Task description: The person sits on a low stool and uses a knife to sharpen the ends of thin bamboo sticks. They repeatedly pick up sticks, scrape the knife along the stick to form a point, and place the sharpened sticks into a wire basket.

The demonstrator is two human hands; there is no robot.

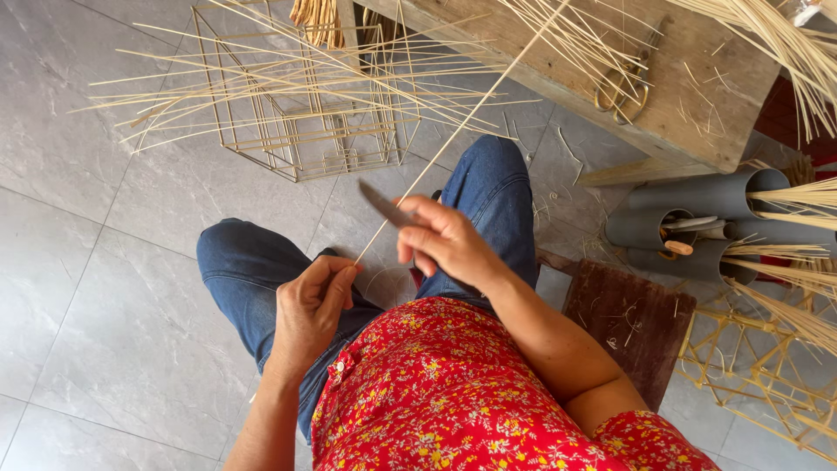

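My left hand (310, 307) pinches the near end of a long thin bamboo strip (453, 131) that slants up and to the right over my knees. My right hand (445, 240) grips a knife (384, 206) whose dark blade points left, just beside the strip above my left hand. I sit in blue jeans and a red flowered top.
A bamboo-stick cage frame (305, 131) lies on the grey tile floor ahead, under loose strips. A wooden bench (689, 96) stands at the upper right. Grey plastic pipes (697, 209) holding strips and tools lie at right, beside a dark wooden stool (632, 318) and another frame (767, 375).
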